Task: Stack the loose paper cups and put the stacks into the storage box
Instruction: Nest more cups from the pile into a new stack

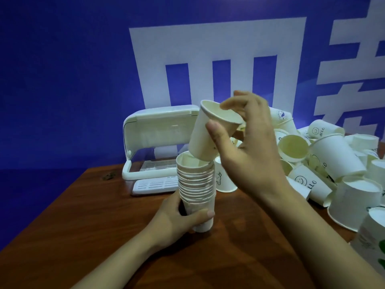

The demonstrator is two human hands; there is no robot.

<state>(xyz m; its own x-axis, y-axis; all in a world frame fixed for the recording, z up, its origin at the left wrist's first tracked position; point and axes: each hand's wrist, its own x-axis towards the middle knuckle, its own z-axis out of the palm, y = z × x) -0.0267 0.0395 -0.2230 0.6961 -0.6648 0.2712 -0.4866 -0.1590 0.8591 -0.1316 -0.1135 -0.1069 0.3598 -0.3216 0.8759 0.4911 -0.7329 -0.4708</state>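
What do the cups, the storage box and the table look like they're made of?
Cup stack: apparently matte white paper, with thin rolled rims.
Storage box: likely smooth, slightly glossy white plastic, with a translucent raised lid.
Table: brown wood grain with a sheen; solid or veneer is unclear.

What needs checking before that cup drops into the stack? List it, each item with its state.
1. Left hand grips the stack near its base: ok.
2. Right hand pinches the single cup by its rim: ok.
3. Cup's base points at the stack's open mouth: ok, though the cup is tilted.
4. Cup seated in the stack: not ok, only its lower edge is at the rim.
5. Storage box lid raised, ready for stacks: ok.
6. Loose cups still heaped at right: not ok, many remain.
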